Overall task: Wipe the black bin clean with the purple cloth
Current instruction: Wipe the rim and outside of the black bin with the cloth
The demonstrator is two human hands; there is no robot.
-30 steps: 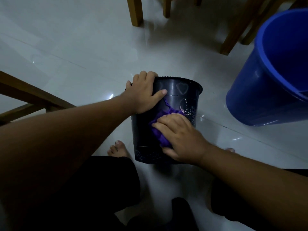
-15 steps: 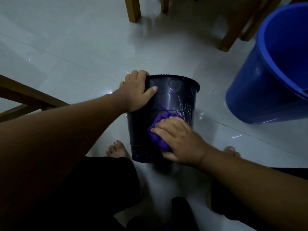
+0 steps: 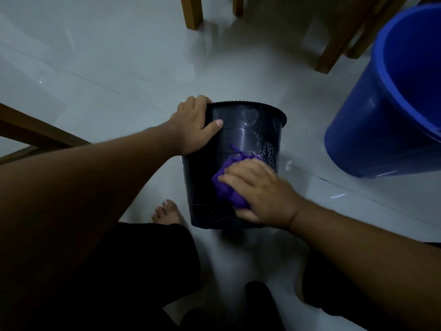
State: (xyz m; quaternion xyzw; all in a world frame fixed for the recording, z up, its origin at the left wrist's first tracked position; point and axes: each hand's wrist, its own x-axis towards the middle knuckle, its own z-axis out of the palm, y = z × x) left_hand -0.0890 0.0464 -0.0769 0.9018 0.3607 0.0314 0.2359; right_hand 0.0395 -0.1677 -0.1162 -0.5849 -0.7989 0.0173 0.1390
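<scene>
The black bin (image 3: 241, 137) stands upright on the pale tiled floor between my knees, with heart shapes embossed below its rim. My left hand (image 3: 194, 126) grips the rim at the bin's left side, thumb on the outer wall. My right hand (image 3: 260, 191) presses the bunched purple cloth (image 3: 225, 186) against the lower front wall of the bin. Most of the cloth is hidden under my fingers. The bin's inside is not visible.
A large blue bucket (image 3: 372, 115) stands close on the right. Wooden furniture legs (image 3: 192, 11) rise at the top, and a wooden frame (image 3: 35, 134) crosses the left. A bare foot (image 3: 167, 212) rests just left of the bin's base. The floor looks wet near the bucket.
My right hand has slid the purple cloth down the bin's front wall, from the middle toward the base. The left hand keeps its hold on the rim.
</scene>
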